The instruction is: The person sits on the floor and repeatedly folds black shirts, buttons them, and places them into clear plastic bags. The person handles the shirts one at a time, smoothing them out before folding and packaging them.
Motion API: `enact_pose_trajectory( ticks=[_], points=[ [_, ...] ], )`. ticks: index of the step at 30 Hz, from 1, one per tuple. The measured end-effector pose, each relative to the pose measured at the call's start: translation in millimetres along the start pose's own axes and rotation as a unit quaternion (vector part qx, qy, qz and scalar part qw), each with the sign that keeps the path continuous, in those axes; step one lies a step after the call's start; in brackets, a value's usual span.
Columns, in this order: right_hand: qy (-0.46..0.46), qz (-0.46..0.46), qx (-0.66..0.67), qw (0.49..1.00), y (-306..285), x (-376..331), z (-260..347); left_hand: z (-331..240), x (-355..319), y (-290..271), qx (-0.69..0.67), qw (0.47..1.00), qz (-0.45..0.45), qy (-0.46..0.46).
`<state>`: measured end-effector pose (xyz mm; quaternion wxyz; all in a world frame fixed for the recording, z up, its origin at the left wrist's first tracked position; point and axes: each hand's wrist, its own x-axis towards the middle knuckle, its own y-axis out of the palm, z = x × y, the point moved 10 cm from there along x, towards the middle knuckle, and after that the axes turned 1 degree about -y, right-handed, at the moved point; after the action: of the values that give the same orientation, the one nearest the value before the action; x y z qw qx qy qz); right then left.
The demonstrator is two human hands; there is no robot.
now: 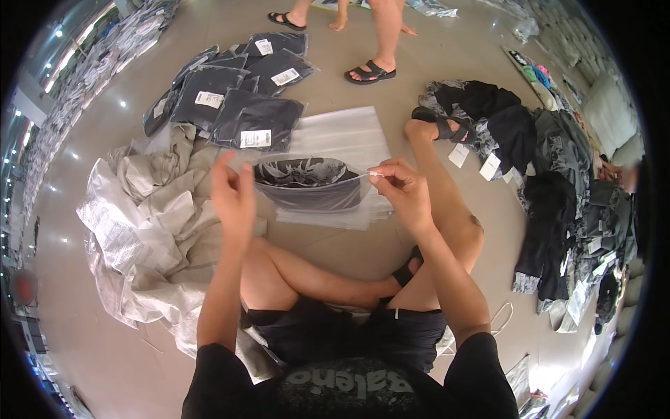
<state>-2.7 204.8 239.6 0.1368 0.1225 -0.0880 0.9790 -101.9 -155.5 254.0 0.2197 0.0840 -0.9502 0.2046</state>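
In front of me lies a clear plastic bag (pixel 317 197) with a folded dark garment (pixel 307 172) in it, black with a grey pattern showing at the bag's mouth. My right hand (pixel 403 188) pinches a small white piece at the right end of the bag's opening edge, pulling that edge to a taut point. My left hand (pixel 234 188), slightly blurred, is raised by the bag's left end with thumb and forefinger apart and nothing visible between them. Under the bag is a stack of flat clear bags (pixel 342 133).
Several bagged dark garments (pixel 207 98) with white labels lie beyond on the left. A crumpled beige cloth sack (pixel 164 223) spreads at left. Loose dark garments with tags (pixel 548 202) are piled at right. Another person's sandalled foot (pixel 371 72) stands ahead on the floor.
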Motion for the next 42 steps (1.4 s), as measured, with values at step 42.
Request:
enact_pose_trajectory(
  ticks=[42],
  points=[
    [0.024,-0.036,0.114,0.993,-9,-15,-7,-152,-41,148,0.137,0.841,0.295,0.432]
  ],
)
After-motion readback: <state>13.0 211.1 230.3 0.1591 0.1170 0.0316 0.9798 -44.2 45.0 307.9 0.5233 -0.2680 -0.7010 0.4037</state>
